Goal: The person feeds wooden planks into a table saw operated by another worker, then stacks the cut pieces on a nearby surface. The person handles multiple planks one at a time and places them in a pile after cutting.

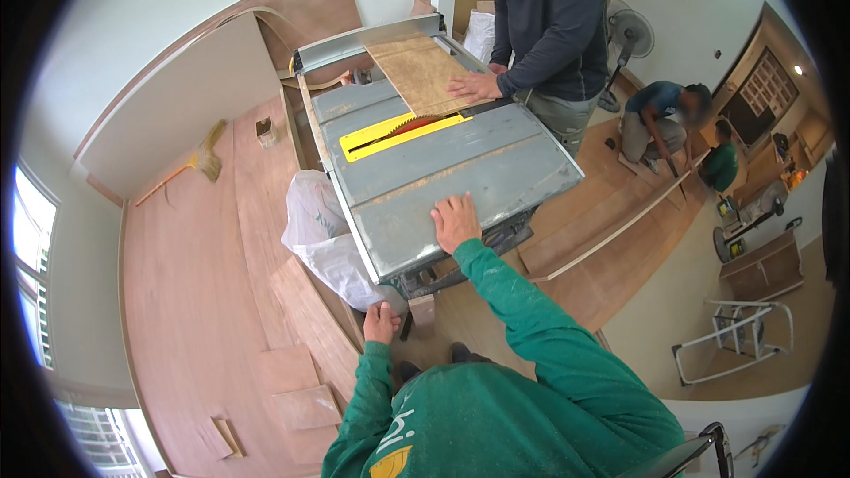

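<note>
At the middle of our work lies a flat brown board (407,75) on the far half of the grey table saw (443,181), its near edge right by the toothed red blade (414,124) in the yellow insert (425,132). It reaches back toward the metal fence (376,35), and a co-worker's hand (474,86) lies flat on it. We see the board in one piece, with no cut running into it; whether that near edge is freshly sawn, or how much remains, we cannot tell. Our right hand (457,223) rests on the saw's near edge, fingers spread and gripping nothing. Our left hand (382,322) hangs below the near corner with fingers curled; we cannot tell whether it holds anything. Just beside it sits a white sack (332,261). Wood pieces (305,407) on the floor at our left suggest some sawing is done. Farther out we have a broom (208,164) and, to the right, two crouching people (655,124) near a long strip (620,226).
</note>
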`<state>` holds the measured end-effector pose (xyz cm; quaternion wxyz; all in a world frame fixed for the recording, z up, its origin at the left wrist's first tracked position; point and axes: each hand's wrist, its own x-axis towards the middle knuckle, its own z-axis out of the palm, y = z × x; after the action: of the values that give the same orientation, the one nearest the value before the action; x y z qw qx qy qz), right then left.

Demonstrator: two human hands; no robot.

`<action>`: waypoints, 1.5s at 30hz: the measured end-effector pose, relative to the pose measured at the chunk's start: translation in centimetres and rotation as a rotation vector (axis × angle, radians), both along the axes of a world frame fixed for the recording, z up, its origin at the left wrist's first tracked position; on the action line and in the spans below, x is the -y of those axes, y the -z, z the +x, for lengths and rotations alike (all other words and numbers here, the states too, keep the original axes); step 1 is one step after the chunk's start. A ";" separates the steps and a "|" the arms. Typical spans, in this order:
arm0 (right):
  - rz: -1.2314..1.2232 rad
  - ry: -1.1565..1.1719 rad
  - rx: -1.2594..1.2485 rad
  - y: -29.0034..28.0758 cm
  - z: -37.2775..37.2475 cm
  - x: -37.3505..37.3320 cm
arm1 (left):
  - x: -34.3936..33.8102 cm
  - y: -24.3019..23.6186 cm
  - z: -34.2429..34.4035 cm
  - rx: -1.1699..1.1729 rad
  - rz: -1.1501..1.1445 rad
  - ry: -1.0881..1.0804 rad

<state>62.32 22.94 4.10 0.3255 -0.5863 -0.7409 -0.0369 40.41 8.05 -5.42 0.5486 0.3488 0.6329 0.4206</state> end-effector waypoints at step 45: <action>0.018 -0.022 0.084 2.7 0.7 -1.3 | 11.2 9.2 -4.5 -0.507 -0.167 0.089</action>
<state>62.97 24.25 1.36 0.2997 -0.5730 -0.7601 -0.0645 35.91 -3.15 -14.65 0.4175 0.4239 0.7665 0.2418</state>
